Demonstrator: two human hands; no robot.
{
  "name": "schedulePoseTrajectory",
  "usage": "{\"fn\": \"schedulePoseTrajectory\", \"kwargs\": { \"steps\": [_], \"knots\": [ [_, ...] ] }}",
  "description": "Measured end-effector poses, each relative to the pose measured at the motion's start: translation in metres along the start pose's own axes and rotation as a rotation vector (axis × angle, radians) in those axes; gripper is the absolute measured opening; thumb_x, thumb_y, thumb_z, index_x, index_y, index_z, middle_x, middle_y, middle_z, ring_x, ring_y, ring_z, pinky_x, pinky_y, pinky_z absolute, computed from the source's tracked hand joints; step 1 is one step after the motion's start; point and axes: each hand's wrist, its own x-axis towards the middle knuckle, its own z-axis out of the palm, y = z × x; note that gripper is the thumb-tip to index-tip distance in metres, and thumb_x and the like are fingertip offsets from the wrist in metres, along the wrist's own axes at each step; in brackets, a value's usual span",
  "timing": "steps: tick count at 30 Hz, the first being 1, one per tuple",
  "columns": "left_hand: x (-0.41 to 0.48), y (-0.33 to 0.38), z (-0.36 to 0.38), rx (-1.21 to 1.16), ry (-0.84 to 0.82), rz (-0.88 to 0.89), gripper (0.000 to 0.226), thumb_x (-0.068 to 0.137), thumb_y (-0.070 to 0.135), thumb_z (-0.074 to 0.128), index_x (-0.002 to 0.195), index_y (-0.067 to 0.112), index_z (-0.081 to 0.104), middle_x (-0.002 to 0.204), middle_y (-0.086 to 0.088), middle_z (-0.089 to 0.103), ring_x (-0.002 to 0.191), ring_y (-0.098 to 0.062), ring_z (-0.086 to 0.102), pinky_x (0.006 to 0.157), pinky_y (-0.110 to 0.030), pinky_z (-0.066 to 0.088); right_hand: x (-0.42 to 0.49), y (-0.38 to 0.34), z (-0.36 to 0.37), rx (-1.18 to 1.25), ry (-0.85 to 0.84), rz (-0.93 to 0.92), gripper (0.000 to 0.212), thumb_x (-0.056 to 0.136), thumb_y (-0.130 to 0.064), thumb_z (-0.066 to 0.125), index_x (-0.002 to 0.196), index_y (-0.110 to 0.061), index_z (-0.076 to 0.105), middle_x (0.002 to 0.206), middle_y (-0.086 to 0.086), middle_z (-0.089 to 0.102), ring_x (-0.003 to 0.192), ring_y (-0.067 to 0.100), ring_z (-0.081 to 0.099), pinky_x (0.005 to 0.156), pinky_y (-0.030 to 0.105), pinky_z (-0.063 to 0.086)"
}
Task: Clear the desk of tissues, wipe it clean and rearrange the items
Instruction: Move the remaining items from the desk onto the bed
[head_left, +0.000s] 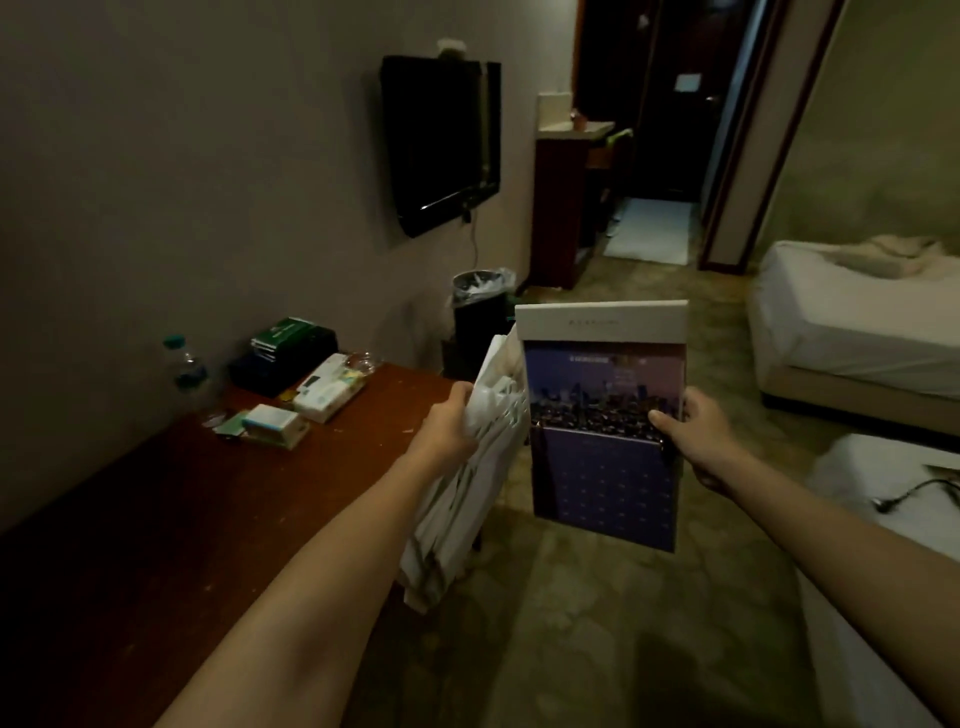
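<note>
My left hand (451, 422) grips a bundle of white cloth or plastic (467, 467) that hangs down past the right end of the dark red wooden desk (218, 509). My right hand (693, 431) holds a calendar-like booklet (605, 415) with a city photo and a blue grid, upright over the floor, thumb on its front. At the desk's far end lie white tissue packs (327, 392), a small white box (272, 423), a dark box with green packets (285, 353) and a water bottle (187, 371).
A bin lined with a plastic bag (480, 306) stands past the desk's far end under a wall-mounted TV (441, 140). Two white beds (852, 322) lie to the right. A corridor with a cabinet (566, 202) opens ahead. Carpeted floor runs between desk and beds.
</note>
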Motion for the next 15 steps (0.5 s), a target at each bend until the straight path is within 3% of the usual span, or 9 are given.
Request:
{"fn": "schedulePoseTrajectory", "kwargs": {
  "steps": [3,6,10,15],
  "knots": [
    [0.025,0.04,0.038,0.127,-0.072,0.058,0.066,0.088,0.004,0.059,0.141,0.027,0.027,0.117,-0.009,0.058,0.092,-0.021,0.061,0.078,-0.04,0.057,0.011,0.018,-0.047,-0.013,0.079,0.039,0.024,0.091,-0.001,0.058,0.115,-0.004,0.055,0.106,0.01,0.058,0.101,0.026,0.055,0.087,0.039,0.044],
    [0.052,0.076,0.072,0.248,-0.122,0.134,0.071,0.09,0.002,0.055,0.146,0.029,0.02,0.114,-0.012,0.058,0.084,-0.021,0.061,0.07,-0.034,0.055,0.026,0.036,-0.088,0.005,0.178,0.096,0.027,0.093,-0.001,0.054,0.12,-0.003,0.053,0.107,0.009,0.057,0.1,0.024,0.053,0.082,0.033,0.04],
    [0.1,0.115,0.118,0.297,-0.159,0.245,0.067,0.091,0.006,0.055,0.146,0.029,0.024,0.12,-0.015,0.057,0.097,-0.031,0.062,0.084,-0.045,0.055,0.049,0.066,-0.137,0.012,0.294,0.181,0.028,0.094,-0.001,0.053,0.122,-0.002,0.053,0.108,0.01,0.056,0.098,0.023,0.052,0.081,0.033,0.041],
    [0.189,0.178,0.18,0.173,-0.262,0.324,0.068,0.088,0.009,0.061,0.146,0.024,0.028,0.128,-0.015,0.056,0.111,-0.033,0.058,0.088,-0.04,0.05,0.095,0.103,-0.195,-0.025,0.419,0.241,0.03,0.093,-0.003,0.055,0.123,-0.007,0.056,0.114,0.012,0.062,0.101,0.027,0.056,0.082,0.036,0.044]
  ]
}}
